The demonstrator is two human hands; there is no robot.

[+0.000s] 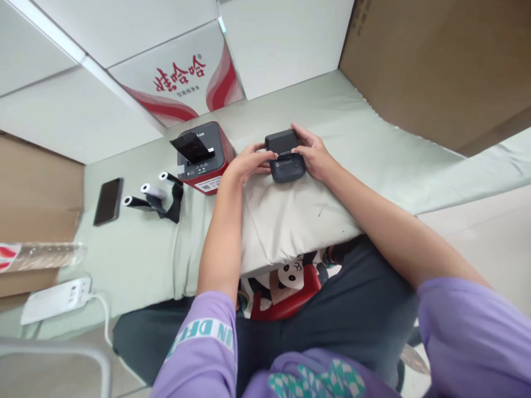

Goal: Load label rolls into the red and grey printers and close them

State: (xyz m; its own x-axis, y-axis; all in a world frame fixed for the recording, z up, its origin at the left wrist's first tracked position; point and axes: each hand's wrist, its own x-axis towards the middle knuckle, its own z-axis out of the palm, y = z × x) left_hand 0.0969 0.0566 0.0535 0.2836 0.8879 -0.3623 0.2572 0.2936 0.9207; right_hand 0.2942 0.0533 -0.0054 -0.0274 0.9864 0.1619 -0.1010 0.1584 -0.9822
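Both hands grip a small dark label printer [285,156] on the pale desk [373,160]: left hand [249,163] curled against its left side, right hand [314,153] wrapped around its right.

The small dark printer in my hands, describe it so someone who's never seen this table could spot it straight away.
Start at the pale green table cloth, then find the beige cushion at its near edge. At the cushion's far side sits the small dark grey printer, gripped by the left hand and right hand. Unlike the red-and-black printer to its left, it is all dark, smaller and held.
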